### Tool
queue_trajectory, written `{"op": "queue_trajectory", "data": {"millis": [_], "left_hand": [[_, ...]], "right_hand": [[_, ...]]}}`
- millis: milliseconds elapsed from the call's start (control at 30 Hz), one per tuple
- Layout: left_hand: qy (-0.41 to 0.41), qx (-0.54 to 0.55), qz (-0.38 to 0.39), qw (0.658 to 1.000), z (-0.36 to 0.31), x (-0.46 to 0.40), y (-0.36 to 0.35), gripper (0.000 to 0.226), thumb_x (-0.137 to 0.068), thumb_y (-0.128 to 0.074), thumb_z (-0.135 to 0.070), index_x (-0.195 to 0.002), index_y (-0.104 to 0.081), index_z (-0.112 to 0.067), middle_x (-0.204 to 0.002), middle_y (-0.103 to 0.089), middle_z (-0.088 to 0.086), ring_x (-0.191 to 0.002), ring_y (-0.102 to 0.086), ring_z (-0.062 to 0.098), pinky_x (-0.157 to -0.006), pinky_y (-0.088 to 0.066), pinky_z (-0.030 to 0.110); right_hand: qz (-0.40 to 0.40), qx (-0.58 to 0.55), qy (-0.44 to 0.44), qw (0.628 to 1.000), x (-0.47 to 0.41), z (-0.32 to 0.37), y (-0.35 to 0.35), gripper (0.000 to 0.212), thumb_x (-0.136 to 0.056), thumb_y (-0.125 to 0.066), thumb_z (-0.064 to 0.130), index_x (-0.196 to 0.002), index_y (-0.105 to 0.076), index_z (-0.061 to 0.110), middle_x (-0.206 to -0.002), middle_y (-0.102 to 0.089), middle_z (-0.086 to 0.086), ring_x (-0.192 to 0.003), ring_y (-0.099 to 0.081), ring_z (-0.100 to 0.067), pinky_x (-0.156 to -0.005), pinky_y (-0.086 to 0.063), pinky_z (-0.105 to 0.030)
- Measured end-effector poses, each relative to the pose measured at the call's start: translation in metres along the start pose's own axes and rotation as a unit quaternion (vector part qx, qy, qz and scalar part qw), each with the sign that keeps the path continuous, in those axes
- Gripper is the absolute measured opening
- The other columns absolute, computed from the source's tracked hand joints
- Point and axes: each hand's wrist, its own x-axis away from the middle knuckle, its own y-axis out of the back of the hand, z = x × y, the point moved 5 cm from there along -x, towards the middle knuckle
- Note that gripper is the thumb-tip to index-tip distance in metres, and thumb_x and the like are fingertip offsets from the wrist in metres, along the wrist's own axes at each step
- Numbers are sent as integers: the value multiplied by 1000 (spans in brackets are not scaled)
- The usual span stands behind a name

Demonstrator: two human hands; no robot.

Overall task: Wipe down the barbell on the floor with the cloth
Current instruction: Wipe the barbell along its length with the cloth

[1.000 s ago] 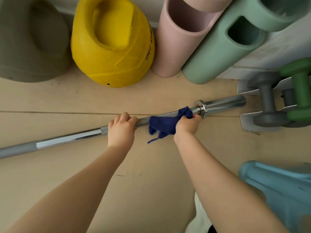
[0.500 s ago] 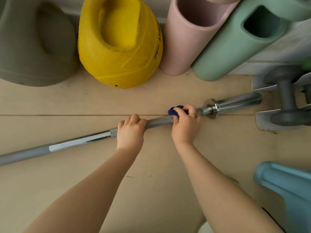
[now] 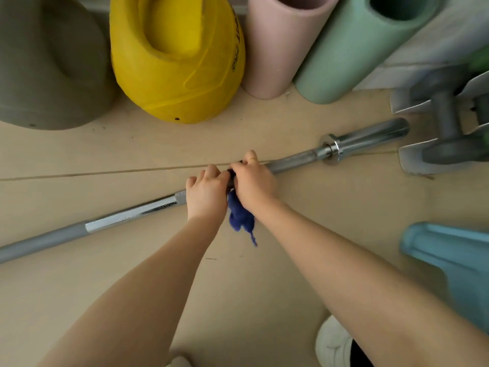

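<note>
A long steel barbell [image 3: 132, 213] lies slanted across the pale wooden floor, its collar and sleeve [image 3: 365, 140] pointing up to the right. My left hand [image 3: 206, 194] grips the shaft near its middle. Right beside it, touching, my right hand [image 3: 254, 185] is closed around the shaft with a dark blue cloth [image 3: 239, 217] wrapped under the fingers. The cloth's loose end hangs down between my wrists, a thread trailing from it.
Against the wall stand a grey soft weight [image 3: 50, 64], a yellow one [image 3: 174, 59], a pink roller [image 3: 280, 43] and a green roller [image 3: 354, 49]. Grey dumbbells on a white rack [image 3: 447, 133] sit beyond the sleeve. A light blue object [image 3: 449, 263] and my white shoe [image 3: 333, 343] are at lower right.
My right hand has slid the cloth leftwards along the shaft, away from the collar, until it meets my left hand. The left hand has kept its grip.
</note>
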Motion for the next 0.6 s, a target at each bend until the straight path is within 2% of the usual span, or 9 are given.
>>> {"op": "queue_trajectory", "data": {"millis": [33,100,167,233,333,367,433,500,600], "left_hand": [[-7,-9,10,1000,0,1,-2,23,-60,-74,3,-81,-69,-6,-72,-56,16,-65,-58,33,-62,-34,35],[-29,-29,9,999,1,2,-1,28,-53,-76,6,-76,-67,-6,-70,-57,15,-61,-59,33,-59,-39,35],[-36,-5,11,999,6,4,-2,29,-70,-67,4,-97,-67,-7,-89,-60,17,-81,-59,36,-67,-35,37],[-45,25,40,998,11,7,-1,39,-87,-55,-5,-126,-54,-12,-116,-57,13,-109,-50,34,-83,-34,39],[-56,25,42,997,28,17,10,55,-90,-57,-15,-141,-36,-15,-137,-49,5,-130,-36,26,-100,-30,38],[-46,12,44,998,35,20,14,58,-90,-57,-17,-142,-33,-16,-139,-46,4,-131,-34,25,-102,-30,38],[2,-4,60,998,53,24,18,58,-90,-57,-23,-142,-32,-17,-141,-43,3,-131,-34,25,-102,-30,36],[51,-13,69,996,67,28,21,54,-91,-56,-28,-140,-36,-17,-139,-43,4,-128,-37,27,-101,-31,36],[90,-25,82,992,83,34,22,45,-91,-55,-31,-132,-46,-18,-131,-49,6,-121,-42,29,-98,-31,37]], "right_hand": [[0,9,9,1000,-1,-3,3,25,-95,-39,25,-112,-56,17,-108,-47,-7,-103,-52,-32,-65,-39,-31],[-13,25,-20,999,0,-27,15,27,-95,-41,24,-115,-58,19,-121,-44,-11,-107,-48,-32,-77,-43,-37],[-53,7,-114,992,4,-61,26,24,-95,-43,22,-112,-58,17,-124,-44,-13,-110,-45,-34,-84,-44,-40],[-84,-12,-161,983,13,-72,24,23,-94,-44,18,-113,-57,17,-126,-42,-14,-111,-44,-35,-86,-44,-40],[-51,-57,-120,990,20,-22,2,28,-93,-43,14,-119,-54,15,-127,-40,-12,-110,-44,-31,-77,-38,-36],[-39,-67,-87,993,23,3,-7,25,-94,-44,18,-117,-54,15,-125,-41,-10,-106,-45,-30,-71,-35,-33],[-13,-73,-6,997,29,43,-18,21,-94,-45,21,-111,-55,13,-120,-43,-11,-103,-47,-31,-71,-39,-33],[6,-63,23,998,23,46,-16,21,-95,-43,19,-111,-55,13,-120,-47,-13,-105,-49,-32,-77,-43,-35],[-19,10,-18,1000,9,8,-5,29,-93,-41,10,-116,-58,17,-125,-48,-12,-107,-50,-33,-80,-41,-37]]}}
